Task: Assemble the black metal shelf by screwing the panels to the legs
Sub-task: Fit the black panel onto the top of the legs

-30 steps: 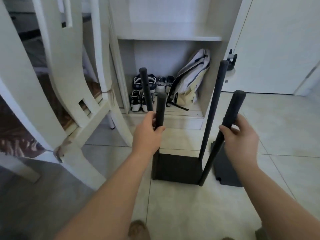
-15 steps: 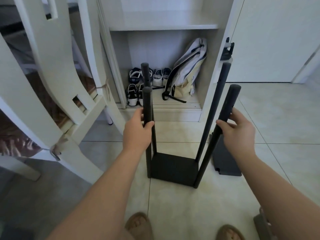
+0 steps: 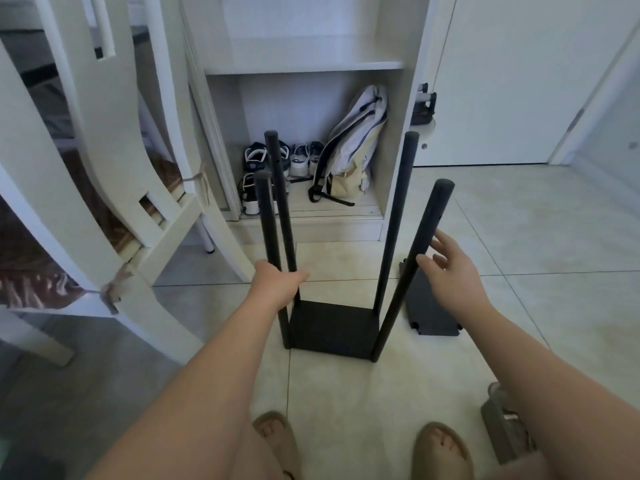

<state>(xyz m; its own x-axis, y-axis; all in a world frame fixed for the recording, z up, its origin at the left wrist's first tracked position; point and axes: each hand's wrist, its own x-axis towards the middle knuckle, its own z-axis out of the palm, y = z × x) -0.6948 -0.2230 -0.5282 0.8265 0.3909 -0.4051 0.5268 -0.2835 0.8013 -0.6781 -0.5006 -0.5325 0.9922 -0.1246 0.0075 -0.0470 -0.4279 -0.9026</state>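
On the floor [image 3: 346,393]: bottom panel [image 3: 332,327] down, four legs [image 3: 398,209] up. Grip: left hand [image 3: 277,289] wraps the near-left leg [image 3: 268,220]; right hand [image 3: 450,271] is spread wide, holding nothing, just beside the near-right leg [image 3: 419,244], which tilts toward 1 o'clock. A spare panel [image 3: 433,313] lies at 3 o'clock of the frame. Risk: the legs splay. If the screws are loose, the unsupported near-right leg may lean further and the spare panel's holes would not line up.
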